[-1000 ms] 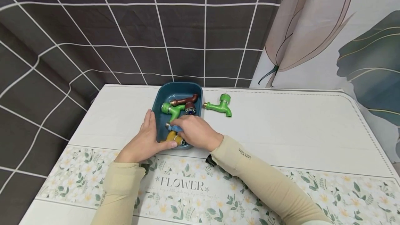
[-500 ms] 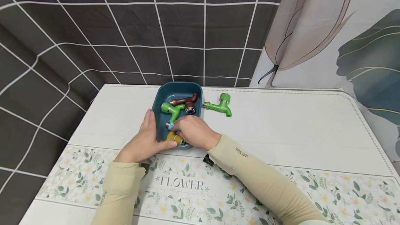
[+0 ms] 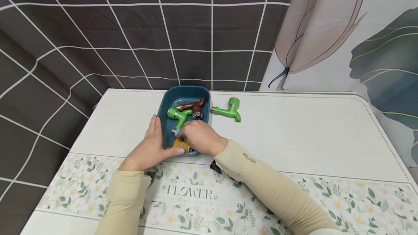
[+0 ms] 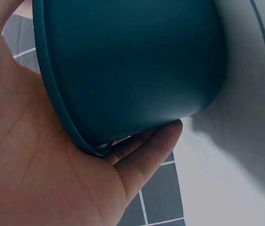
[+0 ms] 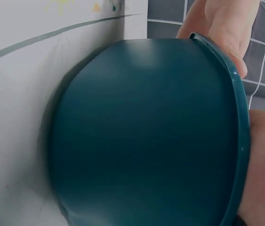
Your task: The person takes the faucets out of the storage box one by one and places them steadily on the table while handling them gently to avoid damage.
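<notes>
In the head view, a dark teal plastic basin holds several garden taps. My left hand grips its near-left corner, fingers along the outer wall and thumb over the near rim. My right hand reaches down into the basin and pinches a blue tap, whose brass threaded end shows; the rest is hidden by the hand. A yellow tap lies at the near end. Beyond the fingers lie a green tap and a brown tap with a dark knob.
A second green tap lies on the white tabletop just right of the basin. Behind the table hangs a dark grid-patterned cloth. A floral printed band runs along the table's front.
My right hand has shifted slightly left over the blue tap, covering more of it. The left hand stays at the basin's corner, and the other taps lie as before.
</notes>
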Demonstrator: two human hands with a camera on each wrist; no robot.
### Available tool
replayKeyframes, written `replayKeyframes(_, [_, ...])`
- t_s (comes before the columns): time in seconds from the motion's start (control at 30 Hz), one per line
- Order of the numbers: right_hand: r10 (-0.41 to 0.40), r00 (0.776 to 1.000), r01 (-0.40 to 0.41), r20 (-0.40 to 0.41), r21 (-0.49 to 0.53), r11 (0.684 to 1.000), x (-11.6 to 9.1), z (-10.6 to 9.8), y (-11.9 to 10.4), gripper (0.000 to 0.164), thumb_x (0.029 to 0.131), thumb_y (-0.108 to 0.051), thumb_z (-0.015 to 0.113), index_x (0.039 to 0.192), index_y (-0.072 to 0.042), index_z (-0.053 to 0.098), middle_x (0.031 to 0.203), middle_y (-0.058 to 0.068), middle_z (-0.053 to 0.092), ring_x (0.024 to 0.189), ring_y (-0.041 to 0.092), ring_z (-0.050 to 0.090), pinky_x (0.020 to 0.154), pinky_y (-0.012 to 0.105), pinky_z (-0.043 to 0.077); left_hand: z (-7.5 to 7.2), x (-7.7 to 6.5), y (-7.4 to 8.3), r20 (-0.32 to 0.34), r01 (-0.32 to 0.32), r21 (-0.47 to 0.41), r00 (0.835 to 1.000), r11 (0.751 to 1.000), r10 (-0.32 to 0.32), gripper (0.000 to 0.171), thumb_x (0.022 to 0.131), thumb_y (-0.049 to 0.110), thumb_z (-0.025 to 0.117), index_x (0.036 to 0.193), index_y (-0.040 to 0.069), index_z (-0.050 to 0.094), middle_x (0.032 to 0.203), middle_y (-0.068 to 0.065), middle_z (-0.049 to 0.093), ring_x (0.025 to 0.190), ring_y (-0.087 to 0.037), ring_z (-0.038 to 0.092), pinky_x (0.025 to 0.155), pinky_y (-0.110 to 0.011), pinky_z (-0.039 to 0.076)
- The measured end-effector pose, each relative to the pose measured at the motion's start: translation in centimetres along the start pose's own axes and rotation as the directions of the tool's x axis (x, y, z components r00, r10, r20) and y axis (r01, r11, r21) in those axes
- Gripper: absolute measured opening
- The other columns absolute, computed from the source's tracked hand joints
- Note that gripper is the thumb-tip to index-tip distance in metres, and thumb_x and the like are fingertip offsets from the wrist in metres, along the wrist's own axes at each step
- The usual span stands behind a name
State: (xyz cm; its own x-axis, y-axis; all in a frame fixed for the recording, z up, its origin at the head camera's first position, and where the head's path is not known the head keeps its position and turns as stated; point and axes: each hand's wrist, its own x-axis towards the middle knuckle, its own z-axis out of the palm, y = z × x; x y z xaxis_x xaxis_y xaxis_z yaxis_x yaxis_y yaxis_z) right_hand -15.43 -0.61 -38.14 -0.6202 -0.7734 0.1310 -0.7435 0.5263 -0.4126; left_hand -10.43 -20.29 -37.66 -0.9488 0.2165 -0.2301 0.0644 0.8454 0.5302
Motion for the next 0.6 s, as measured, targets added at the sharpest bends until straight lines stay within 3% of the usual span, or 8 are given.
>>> replayKeyframes(0.2, [0.008, 1.000, -0.008, -0.010, 0.025, 1.000, 0.12, 0.13, 0.15, 0.025, 0.090, 0.004, 0.067, 0.105, -0.011, 0.080, 0.106, 0.003, 0.075, 0.098, 0.014, 0.069, 0.083, 0.026, 0.054, 0.01, 0.04, -0.01, 0.002, 0.002, -0.004, 1.000, 1.000, -0.002, 0.132, 0.083, 0.064, 0.071, 0.154, -0.010, -0.012, 0.163, -0.024, -0.020, 0.152, -0.043, -0.004, 0.113, -0.059, 0.030])
replayKeyframes(0.43, [0.038, 0.999, -0.037, -0.020, 0.045, 0.998, 0.12, 0.11, 0.09, 0.029, 0.084, 0.009, 0.067, 0.101, -0.011, 0.081, 0.102, 0.002, 0.075, 0.094, 0.014, 0.069, 0.080, 0.026, 0.054, 0.03, 0.04, -0.03, 0.009, 0.008, -0.013, 1.000, 1.000, -0.008, 0.133, 0.083, 0.063, 0.072, 0.155, -0.008, -0.014, 0.163, -0.023, -0.021, 0.152, -0.042, -0.004, 0.114, -0.059, 0.028])
replayKeyframes(0.6, [0.073, 0.996, -0.069, -0.049, 0.079, 0.995, 0.04, 0.06, 0.05, 0.023, 0.082, 0.005, 0.071, 0.099, -0.010, 0.077, 0.098, 0.002, 0.073, 0.089, 0.014, 0.067, 0.076, 0.026, 0.054, -0.01, 0.01, 0.05, 0.005, 0.007, -0.013, 1.000, 1.000, -0.007, 0.133, 0.083, 0.064, 0.072, 0.155, -0.008, -0.014, 0.163, -0.022, -0.021, 0.152, -0.042, -0.004, 0.114, -0.059, 0.029])
